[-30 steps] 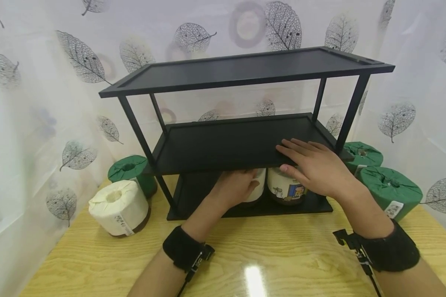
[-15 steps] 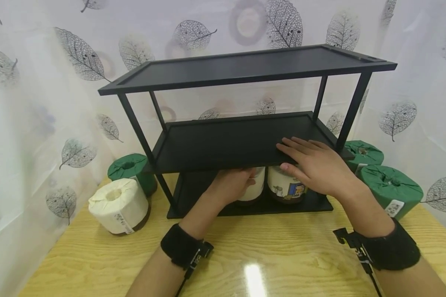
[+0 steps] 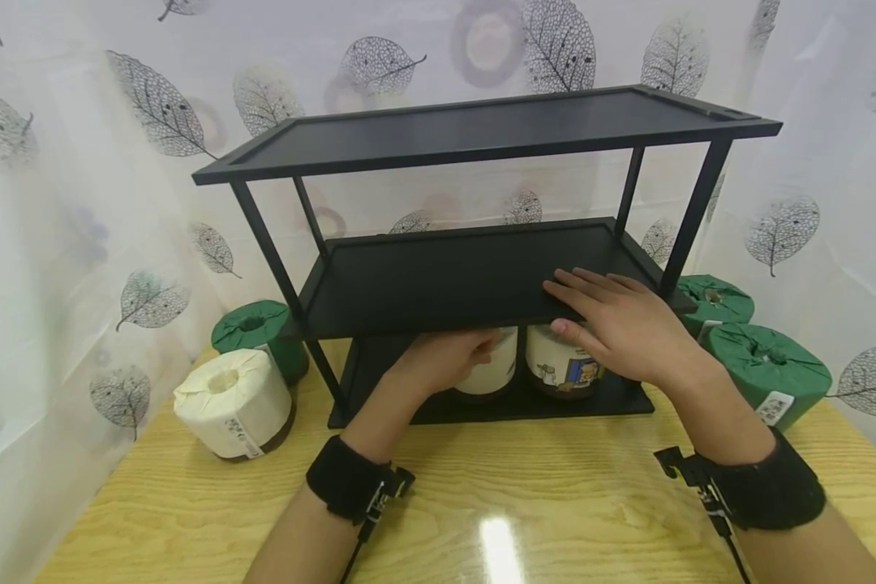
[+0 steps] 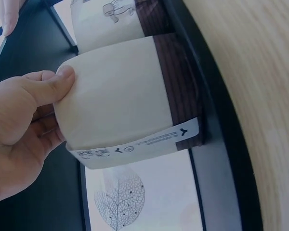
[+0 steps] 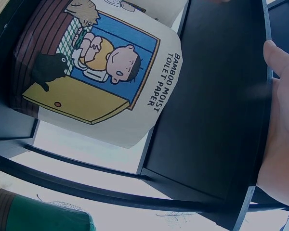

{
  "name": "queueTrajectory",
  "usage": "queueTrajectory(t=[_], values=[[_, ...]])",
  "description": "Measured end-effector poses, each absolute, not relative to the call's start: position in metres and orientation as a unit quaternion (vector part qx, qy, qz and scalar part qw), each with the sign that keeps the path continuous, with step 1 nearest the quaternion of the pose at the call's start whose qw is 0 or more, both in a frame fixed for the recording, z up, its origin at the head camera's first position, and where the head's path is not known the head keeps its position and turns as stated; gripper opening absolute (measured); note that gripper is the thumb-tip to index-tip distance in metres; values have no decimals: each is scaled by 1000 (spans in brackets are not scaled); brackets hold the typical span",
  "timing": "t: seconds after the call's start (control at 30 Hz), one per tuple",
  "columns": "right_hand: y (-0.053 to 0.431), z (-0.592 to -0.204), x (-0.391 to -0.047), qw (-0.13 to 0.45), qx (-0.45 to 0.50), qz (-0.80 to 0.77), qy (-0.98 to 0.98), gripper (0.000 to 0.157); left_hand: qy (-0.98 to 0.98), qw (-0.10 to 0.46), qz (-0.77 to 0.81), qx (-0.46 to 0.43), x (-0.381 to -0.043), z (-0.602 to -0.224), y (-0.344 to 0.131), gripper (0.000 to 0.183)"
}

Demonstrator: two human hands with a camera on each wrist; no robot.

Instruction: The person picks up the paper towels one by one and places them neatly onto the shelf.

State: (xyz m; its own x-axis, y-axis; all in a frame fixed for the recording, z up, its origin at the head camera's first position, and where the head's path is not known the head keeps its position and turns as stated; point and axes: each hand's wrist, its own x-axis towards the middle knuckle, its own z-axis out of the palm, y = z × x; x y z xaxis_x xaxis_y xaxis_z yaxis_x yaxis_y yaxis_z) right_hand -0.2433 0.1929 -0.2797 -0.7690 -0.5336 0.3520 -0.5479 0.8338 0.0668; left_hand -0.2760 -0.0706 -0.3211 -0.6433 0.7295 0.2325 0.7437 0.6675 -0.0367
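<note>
My left hand reaches under the middle shelf of a black rack and grips a cream-wrapped toilet paper roll by its upper edge. The left wrist view shows the thumb on the roll's side, with the other fingers partly hidden behind it. This roll stands on the bottom shelf. Just right of it is a second cream toilet paper roll with a cartoon print and brown lower band. My right hand rests on the middle shelf's front edge, fingers straight over the top and thumb at the edge.
Left of the rack, a cream roll stands before a green roll on the wooden table. To the right are two more green rolls, one nearer and one farther back. A leaf-patterned curtain hangs behind.
My left hand has shifted slightly left with the toilet paper roll, widening the gap to the cartoon-print roll. The right hand stays in place on the shelf edge.
</note>
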Motion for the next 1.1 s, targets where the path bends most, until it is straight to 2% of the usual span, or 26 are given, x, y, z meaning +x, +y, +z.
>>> queueTrajectory(t=[0.13,0.47,0.87,1.1], values=[[193,-279,-243,181,288,20,-940,57,-907,70,-61,-412,-278,-317,-76,22],[193,-278,-243,188,295,21,-937,58,-904,6,-101,-416,-279,-310,-87,21],[193,-278,-242,187,295,19,-937,58,-907,-7,-72,-414,-277,-305,-90,22],[194,-279,-242,185,294,20,-937,58,-891,48,-62,-447,-278,-308,-92,18]])
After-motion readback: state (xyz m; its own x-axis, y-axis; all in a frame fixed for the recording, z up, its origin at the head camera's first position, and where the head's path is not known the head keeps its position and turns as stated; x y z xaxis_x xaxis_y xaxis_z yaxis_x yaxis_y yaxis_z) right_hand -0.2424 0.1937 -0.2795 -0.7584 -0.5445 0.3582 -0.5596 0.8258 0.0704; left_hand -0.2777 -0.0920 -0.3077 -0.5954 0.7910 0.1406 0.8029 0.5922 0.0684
